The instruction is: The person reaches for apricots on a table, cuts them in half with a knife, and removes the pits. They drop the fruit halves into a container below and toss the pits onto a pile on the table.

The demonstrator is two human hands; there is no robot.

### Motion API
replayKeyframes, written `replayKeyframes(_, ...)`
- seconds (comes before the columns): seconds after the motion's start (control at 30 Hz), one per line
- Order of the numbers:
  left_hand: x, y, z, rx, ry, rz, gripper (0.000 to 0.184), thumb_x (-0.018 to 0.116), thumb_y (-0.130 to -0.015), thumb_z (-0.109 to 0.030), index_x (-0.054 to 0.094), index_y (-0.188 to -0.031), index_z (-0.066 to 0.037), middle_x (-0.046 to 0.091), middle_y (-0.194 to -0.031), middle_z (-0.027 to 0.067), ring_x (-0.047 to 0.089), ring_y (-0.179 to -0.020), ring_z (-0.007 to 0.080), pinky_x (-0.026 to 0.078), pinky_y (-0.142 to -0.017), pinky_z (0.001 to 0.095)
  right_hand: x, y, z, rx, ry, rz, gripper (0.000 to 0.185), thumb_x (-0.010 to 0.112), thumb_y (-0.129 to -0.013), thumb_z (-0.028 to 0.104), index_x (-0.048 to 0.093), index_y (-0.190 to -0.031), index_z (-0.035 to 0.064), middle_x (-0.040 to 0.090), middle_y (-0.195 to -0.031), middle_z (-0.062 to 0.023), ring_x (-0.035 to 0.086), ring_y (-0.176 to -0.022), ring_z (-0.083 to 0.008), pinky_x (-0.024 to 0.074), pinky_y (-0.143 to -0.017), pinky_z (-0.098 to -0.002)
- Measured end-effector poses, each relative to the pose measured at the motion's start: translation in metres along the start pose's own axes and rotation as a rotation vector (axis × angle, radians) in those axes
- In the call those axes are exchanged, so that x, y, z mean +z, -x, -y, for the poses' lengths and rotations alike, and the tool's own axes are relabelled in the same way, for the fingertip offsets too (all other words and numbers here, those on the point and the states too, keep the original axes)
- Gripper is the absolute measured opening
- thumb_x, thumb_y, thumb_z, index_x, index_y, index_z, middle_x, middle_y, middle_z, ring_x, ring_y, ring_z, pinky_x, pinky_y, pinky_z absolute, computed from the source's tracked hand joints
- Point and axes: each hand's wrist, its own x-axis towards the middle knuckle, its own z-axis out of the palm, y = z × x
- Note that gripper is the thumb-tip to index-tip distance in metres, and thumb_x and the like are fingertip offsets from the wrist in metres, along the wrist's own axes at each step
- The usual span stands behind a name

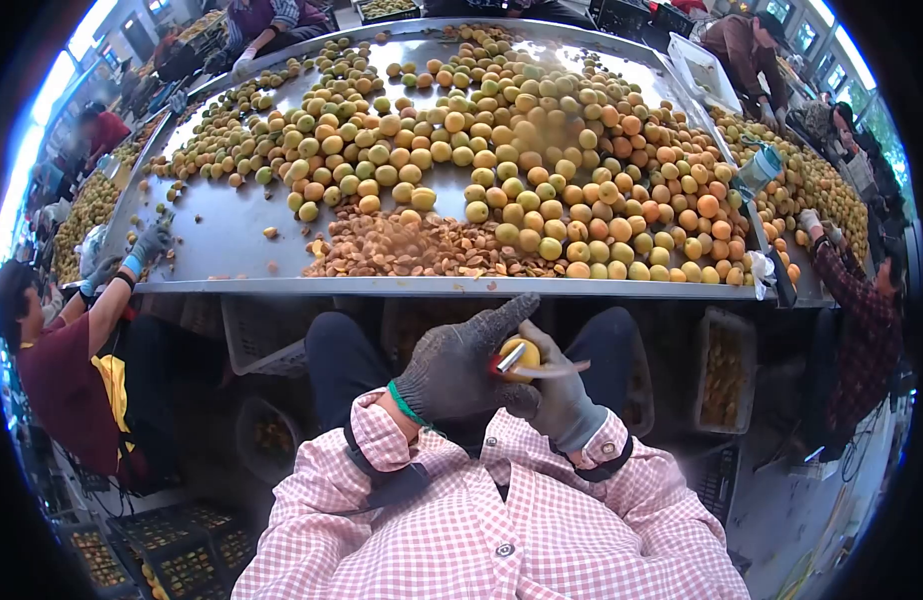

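In front of my chest, my two gloved hands meet around a yellow apricot-like fruit (523, 356). My left hand (452, 370), in a dark knit glove with a green cuff edge, is closed against the fruit, its index finger stretched out past it. My right hand (565, 405), in a grey coated glove, is closed around a small hand tool (559, 370) with a pale shaft. Bright metal and a bit of red show against the fruit; the fingers hide how these parts join.
Beyond my knees stands a metal table (222, 235) heaped with yellow-orange fruit (542, 120). Brown fruit pieces (412, 250) lie along its near edge. Crates (725, 370) stand below. Co-workers sit left (67, 370) and right (862, 320).
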Motion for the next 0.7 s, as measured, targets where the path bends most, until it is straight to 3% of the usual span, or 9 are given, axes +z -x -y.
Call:
replayKeyframes(0.1, -0.010, -0.005, -0.004, 0.147, -0.128, 0.071, 0.083, 0.083, -0.058, -0.036, 0.050, -0.131, -0.013, 0.061, -0.087, 0.0103, 0.065, -0.075, 0.0296, 0.052, -0.065, 0.0390, -0.010, -0.004, 0.008, 0.513, -0.058, 0.385, 0.046, 0.073, -0.076, 0.017, 0.051, -0.114, 0.0021, 0.060, -0.105, -0.0148, 0.060, -0.097, -0.0296, 0.0480, -0.083, -0.0369)
replayKeyframes(0.13, -0.010, -0.006, -0.004, 0.197, -0.231, 0.110, 0.079, 0.081, -0.059, -0.038, 0.052, -0.128, -0.013, 0.060, -0.084, 0.0099, 0.064, -0.072, 0.0291, 0.051, -0.062, 0.0391, -0.008, 0.000, 0.000, 0.259, -0.109, 0.310, 0.040, 0.071, -0.076, 0.014, 0.052, -0.109, 0.0027, 0.059, -0.102, -0.0149, 0.060, -0.093, -0.0302, 0.0479, -0.080, -0.0366)
replayKeyframes(0.3, -0.016, -0.009, -0.004, 0.281, -0.374, 0.146, 0.071, 0.077, -0.059, -0.044, 0.057, -0.119, -0.011, 0.058, -0.079, 0.0092, 0.062, -0.068, 0.0277, 0.049, -0.057, 0.0401, -0.003, 0.001, 0.003, 0.314, -0.133, 0.108, 0.049, 0.073, -0.070, 0.017, 0.052, -0.112, 0.0026, 0.057, -0.101, -0.0162, 0.058, -0.090, -0.0357, 0.0475, -0.078, -0.0413)
replayKeyframes(0.37, -0.015, -0.013, -0.005, 0.369, -0.347, 0.111, 0.071, 0.078, -0.058, -0.044, 0.058, -0.117, -0.010, 0.058, -0.079, 0.0089, 0.062, -0.069, 0.0275, 0.049, -0.058, 0.0401, 0.011, 0.013, -0.018, 0.556, -0.630, 0.188, 0.058, 0.073, -0.069, 0.015, 0.047, -0.119, -0.0005, 0.056, -0.104, -0.0179, 0.056, -0.094, -0.0379, 0.0468, -0.081, -0.0427)
replayKeyframes(0.4, -0.016, -0.015, -0.005, 0.455, -0.322, 0.072, 0.070, 0.078, -0.057, -0.044, 0.058, -0.114, -0.009, 0.058, -0.079, 0.0086, 0.062, -0.071, 0.0273, 0.049, -0.058, 0.0400, 0.011, 0.016, -0.013, 0.936, -1.075, 0.045, 0.065, 0.074, -0.069, 0.015, 0.043, -0.123, -0.0020, 0.054, -0.108, -0.0195, 0.055, -0.098, -0.0390, 0.0461, -0.083, -0.0430)
replayKeyframes(0.43, -0.017, -0.016, -0.007, 0.457, -0.322, 0.076, 0.070, 0.078, -0.057, -0.044, 0.058, -0.114, -0.009, 0.058, -0.079, 0.0086, 0.062, -0.071, 0.0273, 0.049, -0.058, 0.0400, 0.006, 0.015, -0.011, 0.936, -1.077, 0.041, 0.065, 0.074, -0.069, 0.015, 0.043, -0.123, -0.0020, 0.054, -0.108, -0.0195, 0.055, -0.098, -0.0390, 0.0461, -0.083, -0.0430)
replayKeyframes(0.5, -0.019, -0.017, -0.010, 0.454, -0.417, 0.123, 0.060, 0.078, -0.057, -0.044, 0.062, -0.101, -0.007, 0.058, -0.079, 0.0081, 0.062, -0.074, 0.0265, 0.049, -0.059, 0.0400, -0.010, 0.002, -0.004, 0.092, -0.154, 0.263, 0.069, 0.076, -0.067, 0.015, 0.043, -0.124, -0.0009, 0.054, -0.112, -0.0199, 0.055, -0.100, -0.0386, 0.0458, -0.086, -0.0403)
replayKeyframes(0.63, -0.025, -0.021, -0.007, 0.376, -0.439, 0.168, 0.049, 0.078, -0.055, -0.044, 0.063, -0.086, -0.009, 0.058, -0.078, 0.0074, 0.062, -0.072, 0.0258, 0.050, -0.060, 0.0390, -0.015, -0.002, 0.002, 0.321, -0.047, 0.349, 0.054, 0.067, -0.083, 0.027, 0.044, -0.124, 0.0010, 0.055, -0.113, -0.0157, 0.058, -0.100, -0.0293, 0.0458, -0.088, -0.0337)
replayKeyframes(0.7, -0.024, -0.022, -0.006, 0.440, -0.387, 0.157, 0.044, 0.078, -0.054, -0.043, 0.063, -0.079, -0.010, 0.059, -0.077, 0.0065, 0.062, -0.071, 0.0256, 0.050, -0.058, 0.0382, -0.009, -0.003, 0.006, 0.894, -1.187, 0.105, 0.046, 0.044, -0.097, 0.042, 0.046, -0.120, 0.0026, 0.056, -0.111, -0.0096, 0.057, -0.097, -0.0185, 0.0468, -0.085, -0.0281)
